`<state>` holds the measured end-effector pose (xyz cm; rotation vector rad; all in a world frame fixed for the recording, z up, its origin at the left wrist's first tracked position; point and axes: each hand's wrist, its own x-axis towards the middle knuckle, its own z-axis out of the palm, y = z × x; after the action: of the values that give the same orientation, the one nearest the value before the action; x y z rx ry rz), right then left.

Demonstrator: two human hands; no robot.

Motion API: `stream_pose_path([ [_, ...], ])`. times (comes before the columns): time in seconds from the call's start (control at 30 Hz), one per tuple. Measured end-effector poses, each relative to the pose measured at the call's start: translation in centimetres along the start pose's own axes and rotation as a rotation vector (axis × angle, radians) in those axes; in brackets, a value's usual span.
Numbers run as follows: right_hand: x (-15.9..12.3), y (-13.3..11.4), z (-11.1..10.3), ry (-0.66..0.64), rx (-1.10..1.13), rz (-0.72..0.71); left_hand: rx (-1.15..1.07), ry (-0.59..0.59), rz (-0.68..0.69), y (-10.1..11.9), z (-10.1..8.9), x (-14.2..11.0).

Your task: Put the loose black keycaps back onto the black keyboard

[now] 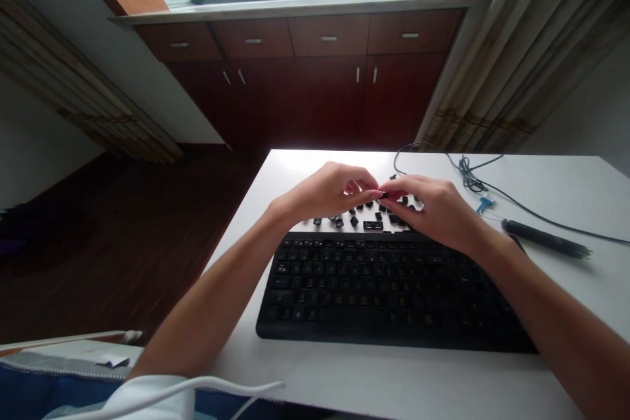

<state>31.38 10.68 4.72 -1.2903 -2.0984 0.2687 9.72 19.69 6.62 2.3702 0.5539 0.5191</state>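
Note:
A black keyboard (384, 292) lies on the white table (551, 177) in front of me. Several loose black keycaps (373, 225) are scattered just behind it. My left hand (329, 190) and my right hand (438, 207) hover over those keycaps, fingertips meeting at the middle. Both hands are curled in a pinch around a small black keycap (382, 195) held between their fingertips.
A black cable (467, 174) loops at the back right of the table, with a small blue tool (485, 203) beside it and a dark pen-like rod (544, 238). A wooden cabinet (315, 72) stands under the window. White cloth and a cord (162, 394) lie at my lower left.

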Motion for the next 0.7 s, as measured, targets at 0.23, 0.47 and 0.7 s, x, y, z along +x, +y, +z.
stream_pose_path([
  [0.23,0.4,0.0,0.3,0.086,0.016,-0.029,-0.218,0.047,-0.095,-0.3,0.5,0.4],
  [0.47,0.2,0.2,0.7,0.098,0.019,-0.027,-0.257,0.033,-0.107,-0.1,0.5,0.4],
  [0.7,0.0,0.5,1.1,0.053,0.003,0.001,-0.269,-0.05,-0.102,-0.8,0.3,0.1],
])
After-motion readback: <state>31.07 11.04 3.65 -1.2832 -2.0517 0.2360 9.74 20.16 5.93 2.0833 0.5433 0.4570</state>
